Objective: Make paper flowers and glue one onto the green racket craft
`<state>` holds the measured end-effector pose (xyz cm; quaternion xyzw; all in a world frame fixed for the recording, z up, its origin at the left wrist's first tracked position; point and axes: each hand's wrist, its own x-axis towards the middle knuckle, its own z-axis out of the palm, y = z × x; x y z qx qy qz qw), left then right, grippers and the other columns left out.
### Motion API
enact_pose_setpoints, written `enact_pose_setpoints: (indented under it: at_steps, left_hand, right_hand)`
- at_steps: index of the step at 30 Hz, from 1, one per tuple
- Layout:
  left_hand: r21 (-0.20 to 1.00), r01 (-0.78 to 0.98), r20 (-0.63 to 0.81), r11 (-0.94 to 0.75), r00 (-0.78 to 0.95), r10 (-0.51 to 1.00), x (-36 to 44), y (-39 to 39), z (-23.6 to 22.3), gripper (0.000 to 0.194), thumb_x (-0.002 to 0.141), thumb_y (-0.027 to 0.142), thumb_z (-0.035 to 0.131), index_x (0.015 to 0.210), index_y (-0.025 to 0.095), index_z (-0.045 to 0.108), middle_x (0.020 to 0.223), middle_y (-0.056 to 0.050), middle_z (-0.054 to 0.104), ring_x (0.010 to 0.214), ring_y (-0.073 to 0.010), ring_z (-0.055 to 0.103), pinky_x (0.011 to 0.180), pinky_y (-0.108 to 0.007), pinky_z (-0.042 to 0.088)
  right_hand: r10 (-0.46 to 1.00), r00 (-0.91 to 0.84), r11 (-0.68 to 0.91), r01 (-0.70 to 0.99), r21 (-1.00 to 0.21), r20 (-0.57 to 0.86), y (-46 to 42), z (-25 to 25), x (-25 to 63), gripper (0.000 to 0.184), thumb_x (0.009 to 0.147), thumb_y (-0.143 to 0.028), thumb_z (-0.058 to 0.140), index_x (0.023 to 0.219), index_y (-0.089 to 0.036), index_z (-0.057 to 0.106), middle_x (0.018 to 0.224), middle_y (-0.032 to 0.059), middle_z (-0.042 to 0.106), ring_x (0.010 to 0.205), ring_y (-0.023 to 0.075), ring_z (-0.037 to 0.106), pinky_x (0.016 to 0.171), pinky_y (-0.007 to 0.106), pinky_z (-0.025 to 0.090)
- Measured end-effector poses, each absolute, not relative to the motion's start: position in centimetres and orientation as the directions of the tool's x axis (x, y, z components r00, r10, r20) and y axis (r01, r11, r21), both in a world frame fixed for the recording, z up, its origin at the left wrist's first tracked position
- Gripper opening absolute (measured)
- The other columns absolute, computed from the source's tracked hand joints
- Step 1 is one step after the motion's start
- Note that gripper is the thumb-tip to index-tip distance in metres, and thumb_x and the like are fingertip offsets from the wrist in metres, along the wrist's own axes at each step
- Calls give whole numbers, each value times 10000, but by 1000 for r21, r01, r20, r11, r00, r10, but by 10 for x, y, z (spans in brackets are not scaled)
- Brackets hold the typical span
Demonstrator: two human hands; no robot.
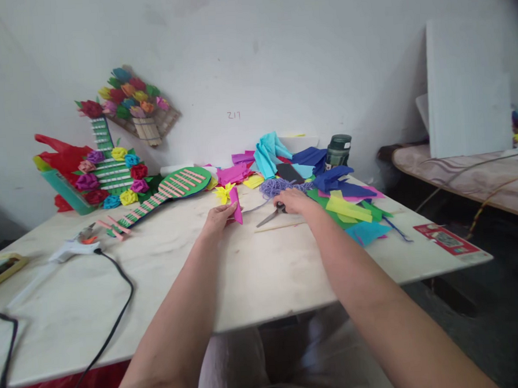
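Observation:
My left hand [219,216] pinches a folded strip of magenta crepe paper [236,205], held upright above the table. Just behind it lies a yellow paper flower [224,193]. My right hand [294,201] reaches farther forward, its fingers closed at the dark handles of a pair of scissors [269,218], whose blades point left toward me. A tangle of purple yarn [280,186] sits right behind that hand, and a thin pale purple strand runs from it toward my left hand. A slim wooden stick [278,227] rests in front of the scissors.
Crepe paper sheets [353,206] in many colours are heaped at the back and right, near a dark bottle [339,150]. To the left are guitar-shaped paper crafts [184,182], a white glue gun [75,245] and its black cord [125,299]. A bed [452,160] stands at right.

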<state>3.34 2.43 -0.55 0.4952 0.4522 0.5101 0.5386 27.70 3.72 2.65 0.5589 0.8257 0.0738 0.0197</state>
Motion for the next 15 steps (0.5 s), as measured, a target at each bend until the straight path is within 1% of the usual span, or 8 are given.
enact_pose_setpoints:
  at_steps: [3, 5, 7, 9, 10, 12, 13, 15]
  left_hand:
    - [988, -156, 3, 3, 35, 999, 34, 26, -8, 416, 439, 449, 797, 659, 116, 675, 672, -71, 655, 596, -126, 553, 600, -251, 436]
    - [985, -171, -8, 11, 20, 1000, 34, 27, -8, 403, 429, 421, 807, 654, 115, 671, 653, -60, 644, 584, -122, 550, 602, -256, 446]
    - [985, -170, -16, 18, 15, 1000, 34, 28, -9, 383, 435, 399, 807, 650, 115, 668, 643, -49, 638, 579, -119, 552, 611, -258, 454]
    - [988, -151, -29, 30, 8, 1000, 34, 29, -10, 343, 455, 379, 801, 631, 118, 663, 624, -38, 629, 567, -112, 548, 616, -254, 456]
    - [990, -138, -37, 37, 2, 999, 34, 30, -11, 317, 470, 367, 795, 619, 122, 659, 612, -33, 623, 558, -108, 545, 615, -249, 454]
    - [993, -107, -58, 56, -17, 998, 35, 32, -13, 266, 500, 344, 782, 594, 133, 650, 591, -26, 614, 544, -104, 542, 600, -240, 446]
    - [994, -89, -67, 64, -25, 997, 35, 33, -14, 247, 512, 336, 775, 585, 138, 646, 584, -25, 612, 539, -105, 545, 589, -237, 441]
    - [997, -48, -70, 68, -40, 997, 35, 36, -16, 233, 527, 339, 765, 573, 148, 639, 577, -26, 611, 532, -112, 554, 569, -239, 435]
  right_hand:
    - [924, -375, 367, 924, 105, 74, 36, 29, 281, 390, 724, -129, 567, 1066, -304, 631, 1042, 59, 652, 981, 239, 569, 821, 320, 400]
    - [930, -353, 351, 936, 29, 108, 35, 28, 286, 381, 718, -168, 580, 1072, -301, 624, 996, 48, 667, 931, 227, 588, 789, 307, 413]
    - [936, -318, 336, 935, -115, 150, 35, 26, 292, 363, 710, -203, 585, 1061, -289, 624, 941, 30, 677, 865, 206, 603, 753, 289, 425]
    - [941, -287, 333, 876, -349, 179, 37, 21, 296, 370, 700, -219, 587, 1067, -256, 615, 899, 14, 681, 804, 176, 608, 715, 266, 434]
    - [946, -264, 324, 810, -489, 190, 38, 19, 297, 389, 698, -225, 584, 1086, -234, 601, 883, 13, 681, 783, 164, 608, 696, 257, 438]
    - [950, -204, 312, 602, -735, 236, 41, 16, 299, 454, 704, -254, 576, 1154, -194, 556, 858, 25, 685, 786, 157, 612, 677, 255, 444]
    - [948, -156, 317, 481, -817, 277, 43, 15, 300, 484, 709, -280, 571, 1181, -180, 535, 849, 32, 686, 804, 158, 615, 677, 255, 445]
    - [934, -17, 347, 274, -897, 356, 47, 15, 301, 527, 707, -356, 570, 1196, -168, 521, 838, 36, 689, 835, 159, 618, 668, 247, 438]
